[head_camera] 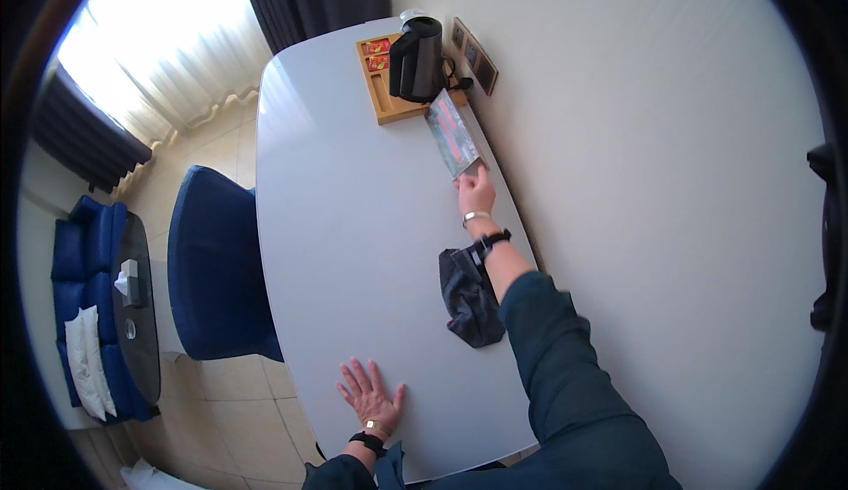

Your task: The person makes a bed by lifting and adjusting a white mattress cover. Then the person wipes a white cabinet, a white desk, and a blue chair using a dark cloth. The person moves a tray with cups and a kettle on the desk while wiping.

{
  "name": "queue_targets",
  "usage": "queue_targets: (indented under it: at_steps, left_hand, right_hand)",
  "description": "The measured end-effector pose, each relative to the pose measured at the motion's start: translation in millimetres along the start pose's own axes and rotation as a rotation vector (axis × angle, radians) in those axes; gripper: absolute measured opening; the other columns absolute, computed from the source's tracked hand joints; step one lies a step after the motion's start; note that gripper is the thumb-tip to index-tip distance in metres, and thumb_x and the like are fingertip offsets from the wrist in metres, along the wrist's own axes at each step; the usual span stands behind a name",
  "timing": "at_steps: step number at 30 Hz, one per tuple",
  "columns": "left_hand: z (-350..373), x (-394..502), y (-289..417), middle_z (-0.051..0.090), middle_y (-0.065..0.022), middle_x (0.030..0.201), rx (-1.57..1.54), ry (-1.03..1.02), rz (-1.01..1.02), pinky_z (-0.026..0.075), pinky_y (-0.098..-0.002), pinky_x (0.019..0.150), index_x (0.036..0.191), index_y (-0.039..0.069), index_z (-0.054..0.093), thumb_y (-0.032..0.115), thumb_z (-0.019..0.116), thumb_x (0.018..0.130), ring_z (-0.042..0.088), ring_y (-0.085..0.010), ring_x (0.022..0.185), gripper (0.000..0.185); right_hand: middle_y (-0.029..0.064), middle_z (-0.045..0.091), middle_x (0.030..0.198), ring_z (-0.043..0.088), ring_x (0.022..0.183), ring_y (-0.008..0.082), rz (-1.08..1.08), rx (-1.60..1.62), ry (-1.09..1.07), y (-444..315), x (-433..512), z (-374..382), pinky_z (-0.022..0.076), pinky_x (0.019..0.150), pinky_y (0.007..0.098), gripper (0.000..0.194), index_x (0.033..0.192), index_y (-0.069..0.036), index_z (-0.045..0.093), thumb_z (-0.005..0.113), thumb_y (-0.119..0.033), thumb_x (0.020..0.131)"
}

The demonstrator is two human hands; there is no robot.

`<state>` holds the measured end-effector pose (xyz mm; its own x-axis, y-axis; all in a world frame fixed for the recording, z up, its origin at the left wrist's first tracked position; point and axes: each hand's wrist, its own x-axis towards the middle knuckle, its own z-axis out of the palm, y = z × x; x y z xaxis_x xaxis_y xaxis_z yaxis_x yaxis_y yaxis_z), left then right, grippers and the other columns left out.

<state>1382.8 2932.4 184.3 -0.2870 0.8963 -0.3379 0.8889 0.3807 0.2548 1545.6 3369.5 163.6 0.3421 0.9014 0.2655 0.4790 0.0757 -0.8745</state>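
Note:
My right hand (477,192) reaches along the wall side of a white table (351,212) and grips the near end of a printed folded card (452,134). The card bears writing, and its far end is by the wooden tray. My left hand (374,397) rests palm down on the near part of the tabletop, fingers spread, holding nothing. A crumpled dark grey cloth (469,301) lies beside my right forearm, partly hidden by it.
A black electric kettle (421,59) stands on a wooden tray (391,111) with red packets (378,62). Wall sockets (474,55) are close by. A blue chair (215,265) is against the left edge. Beyond are a dark coffee table (142,364) and a blue sofa (83,245).

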Motion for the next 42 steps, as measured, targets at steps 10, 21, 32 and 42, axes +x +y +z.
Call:
queue_targets:
  at_steps: [10,21,32,42]
  left_hand:
    - [-2,1,2,0.001,-0.0218,0.162,0.007,-0.017,-0.017,-0.005,-0.0643,0.113,0.152,0.008,0.025,0.059,0.055,0.086,-0.007,-0.0432,0.148,0.089]
    - [-4,3,4,0.002,-0.0217,0.162,0.027,0.029,0.011,-0.004,-0.0631,0.114,0.152,0.008,0.026,0.057,0.055,0.086,-0.007,-0.0434,0.148,0.087]
    - [0,5,0,0.001,-0.0209,0.162,-0.003,0.016,0.005,-0.005,-0.0645,0.113,0.153,0.011,0.025,0.059,0.056,0.084,-0.007,-0.0431,0.148,0.09]
    - [4,4,-2,0.0,-0.0198,0.162,-0.017,-0.018,-0.006,-0.006,-0.0642,0.113,0.154,0.013,0.025,0.064,0.05,0.087,-0.009,-0.0422,0.148,0.088]
  right_hand:
    - [0.0185,0.038,0.149,0.029,0.142,0.0361,-0.56,-0.506,-0.747,1,-217,-195,0.025,0.113,0.054,0.055,0.137,-0.008,0.052,0.062,-0.035,0.089]
    - [0.0134,0.039,0.151,0.03,0.14,0.0402,-0.326,-0.912,-0.231,36,-43,-67,0.0326,0.103,0.0625,0.05,0.139,-0.022,0.052,0.049,-0.047,0.095]
    - [0.0117,0.04,0.15,0.019,0.145,0.036,-0.78,-0.516,-0.764,-28,-142,-43,0.0195,0.113,0.0577,0.049,0.133,-0.023,0.059,0.058,-0.046,0.089]
    - [0.01,0.024,0.16,0.013,0.148,0.0332,-0.555,-0.789,-0.667,-53,-46,78,0.0082,0.119,0.0499,0.073,0.151,-0.015,0.034,0.043,-0.058,0.093]
